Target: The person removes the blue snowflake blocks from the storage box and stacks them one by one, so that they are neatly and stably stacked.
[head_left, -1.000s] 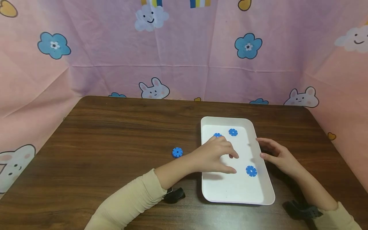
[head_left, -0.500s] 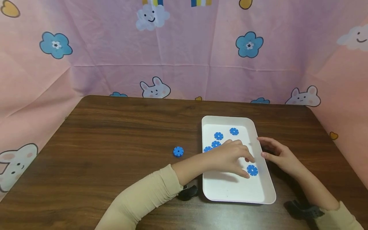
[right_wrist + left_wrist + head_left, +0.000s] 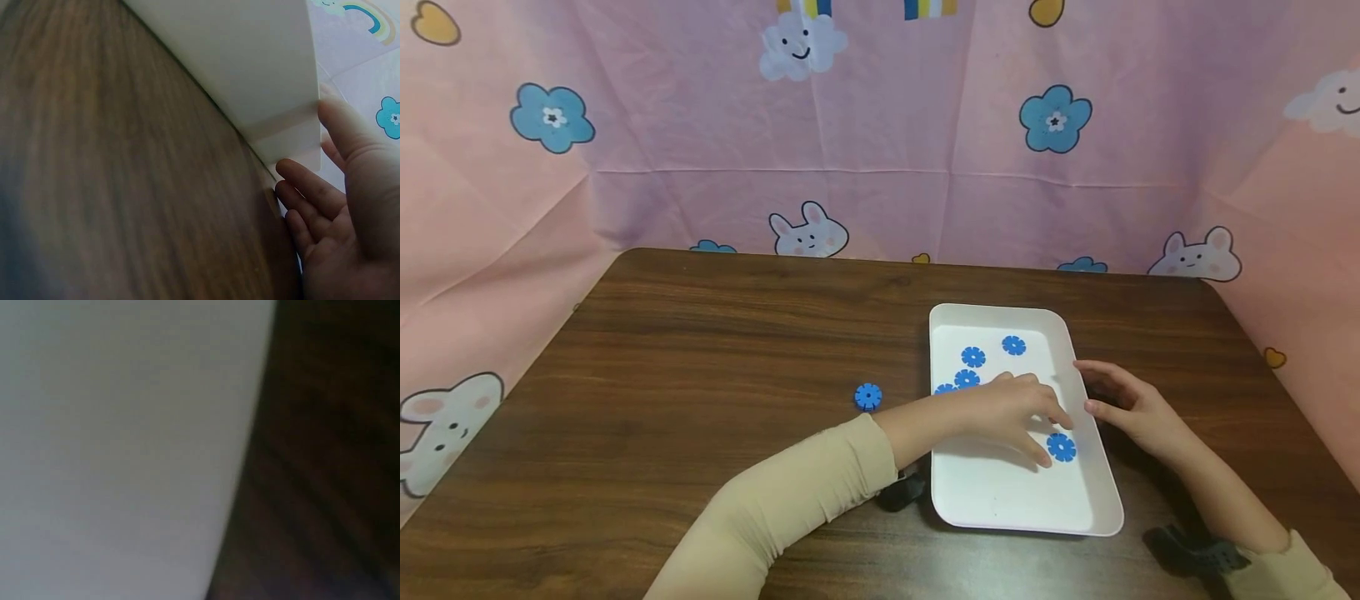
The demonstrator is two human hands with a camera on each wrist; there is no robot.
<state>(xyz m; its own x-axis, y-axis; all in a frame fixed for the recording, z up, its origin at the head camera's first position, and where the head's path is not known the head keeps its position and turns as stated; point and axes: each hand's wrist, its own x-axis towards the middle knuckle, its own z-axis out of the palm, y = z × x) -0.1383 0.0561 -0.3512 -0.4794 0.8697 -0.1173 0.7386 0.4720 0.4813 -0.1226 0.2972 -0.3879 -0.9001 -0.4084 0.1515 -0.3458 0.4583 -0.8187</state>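
A white rectangular tray [image 3: 1000,508] lies on the wooden table with several blue notched discs in it. Over the tray, my left hand [image 3: 1011,412] reaches with thumb and fingers spread on the near side of one blue disc [image 3: 1062,447]; nothing shows between them. Farther back in the tray are another blue disc [image 3: 1014,345] and a small group of discs [image 3: 973,357], partly hidden by my left hand. At the tray's right side wall, my right hand [image 3: 1138,412] rests with its thumb and fingertips at the rim. The left wrist view is blurred, showing only tray and table.
Left of the tray, a small stack of blue discs [image 3: 868,396] sits on the brown wooden table [image 3: 700,375], close to my left forearm. A pink patterned cloth [image 3: 880,125] hangs behind the table.
My left hand has moved right across the tray to beside the near-right disc, uncovering discs on the left. My right hand stays at the tray's side.
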